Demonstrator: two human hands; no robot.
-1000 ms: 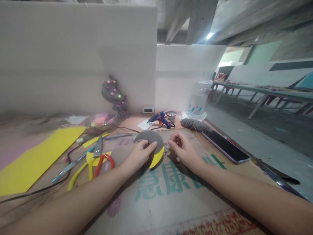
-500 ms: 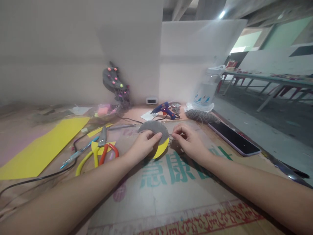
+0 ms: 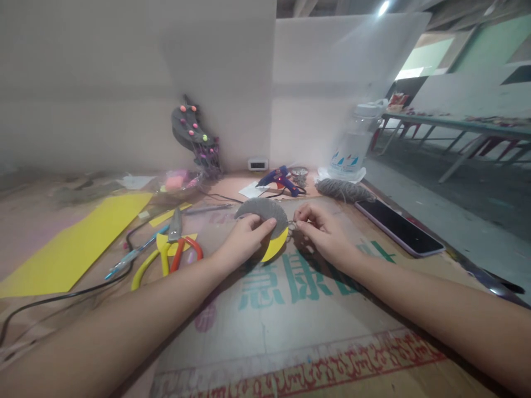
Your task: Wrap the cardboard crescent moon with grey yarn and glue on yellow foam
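My left hand (image 3: 251, 235) grips a yellow paper crescent (image 3: 276, 247) whose upper part is covered with grey yarn (image 3: 265, 210). Its thumb presses on the grey face, and the fingers beneath are hidden. Just to the right, my right hand (image 3: 317, 226) is closed in a pinch on a thin grey strand of yarn (image 3: 291, 225) at the crescent's right edge. Both hands are over a cardboard sheet (image 3: 265, 342) with green and red print.
Scissors (image 3: 172, 249), a pen (image 3: 133, 257) and a yellow sheet (image 3: 83, 243) lie at left. Behind are a blue glue gun (image 3: 280, 179), a decorated grey crescent (image 3: 193, 132) and a grey yarn skein (image 3: 342, 189). A phone (image 3: 400, 228) and a bottle (image 3: 352, 141) are at right.
The view has tilted slightly, so the background sits a little higher. My hands keep nearly the same pose on the crescent and the strand.
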